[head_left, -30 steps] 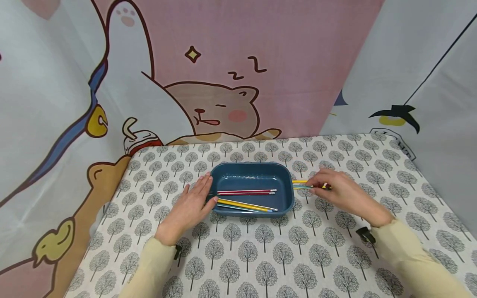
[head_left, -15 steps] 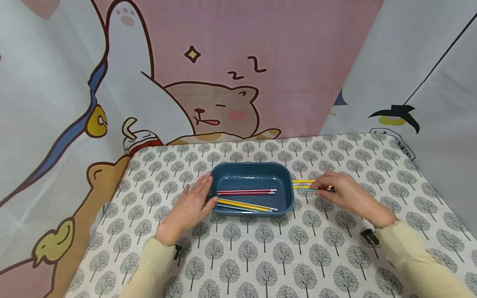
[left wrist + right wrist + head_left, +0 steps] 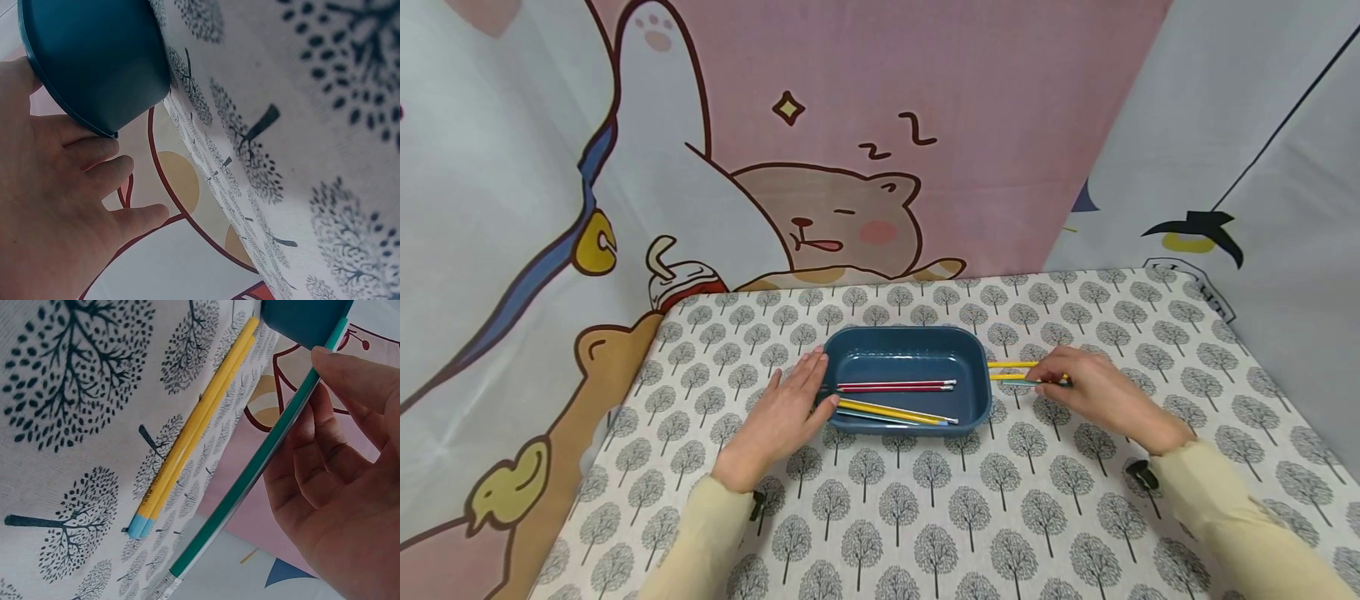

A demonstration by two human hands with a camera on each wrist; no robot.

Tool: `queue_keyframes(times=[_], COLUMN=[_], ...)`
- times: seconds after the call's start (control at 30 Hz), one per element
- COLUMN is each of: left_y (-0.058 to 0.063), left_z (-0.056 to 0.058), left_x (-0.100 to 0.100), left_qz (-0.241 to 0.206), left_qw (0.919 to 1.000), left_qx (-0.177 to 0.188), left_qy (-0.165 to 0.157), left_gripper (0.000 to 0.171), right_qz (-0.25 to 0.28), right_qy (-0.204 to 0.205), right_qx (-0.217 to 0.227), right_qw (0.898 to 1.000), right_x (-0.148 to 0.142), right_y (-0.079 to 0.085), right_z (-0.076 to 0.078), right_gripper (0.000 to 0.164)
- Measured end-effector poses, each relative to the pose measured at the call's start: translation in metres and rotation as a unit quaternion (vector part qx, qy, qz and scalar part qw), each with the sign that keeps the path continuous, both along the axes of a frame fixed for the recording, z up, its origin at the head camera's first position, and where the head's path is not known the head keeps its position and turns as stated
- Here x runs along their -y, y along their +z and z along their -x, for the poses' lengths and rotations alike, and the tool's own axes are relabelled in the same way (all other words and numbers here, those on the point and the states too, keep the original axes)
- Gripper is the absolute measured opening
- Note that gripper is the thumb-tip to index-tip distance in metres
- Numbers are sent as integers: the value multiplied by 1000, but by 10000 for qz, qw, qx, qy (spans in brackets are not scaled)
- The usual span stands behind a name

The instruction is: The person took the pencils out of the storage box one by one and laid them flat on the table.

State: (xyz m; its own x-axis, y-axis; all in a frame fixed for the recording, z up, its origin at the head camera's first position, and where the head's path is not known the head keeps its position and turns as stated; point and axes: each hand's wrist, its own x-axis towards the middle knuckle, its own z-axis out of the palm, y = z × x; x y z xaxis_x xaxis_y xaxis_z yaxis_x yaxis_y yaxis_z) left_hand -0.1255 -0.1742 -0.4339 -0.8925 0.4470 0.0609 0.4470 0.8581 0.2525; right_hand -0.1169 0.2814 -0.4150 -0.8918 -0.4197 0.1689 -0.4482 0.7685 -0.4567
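My left hand rests against the left end of a dark blue plastic bin, its fingers extended along the rim. In the left wrist view those fingers spread at the bin's outer wall. Beyond the bin's right end, my right hand pinches a green pencil between thumb and fingertips. This pencil has a white stripe and a metal ferrule. Two yellow pencils with light blue ends lie side by side on the cloth beside it, partly hidden by my right hand in the head view.
Inside the bin lie red pencils with white erasers, and yellow pencils with a bluish one along the near side. A tree-print cloth covers the table. Cartoon-printed curtains stand behind and at both sides.
My right hand has shifted slightly right with the green pencil, drawing its tip away from the bin's wall. More of the yellow pencils shows. The left hand has stayed put.
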Motion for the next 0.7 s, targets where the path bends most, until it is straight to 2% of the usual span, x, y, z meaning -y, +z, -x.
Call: queue_keyframes(times=[0.27,0.7], left_y=[0,2], left_z=[0,0], left_x=[-1,0], left_qz=[41,100], left_qw=[10000,9999], left_qx=[38,115], left_qy=[21,10], left_gripper=[72,71], right_qz=[-228,-297], right_qy=[48,202], right_qx=[-96,-96], right_qw=[9997,9993], right_x=[0,4], right_y=[-8,-17], right_z=[2,8], right_gripper=[21,21])
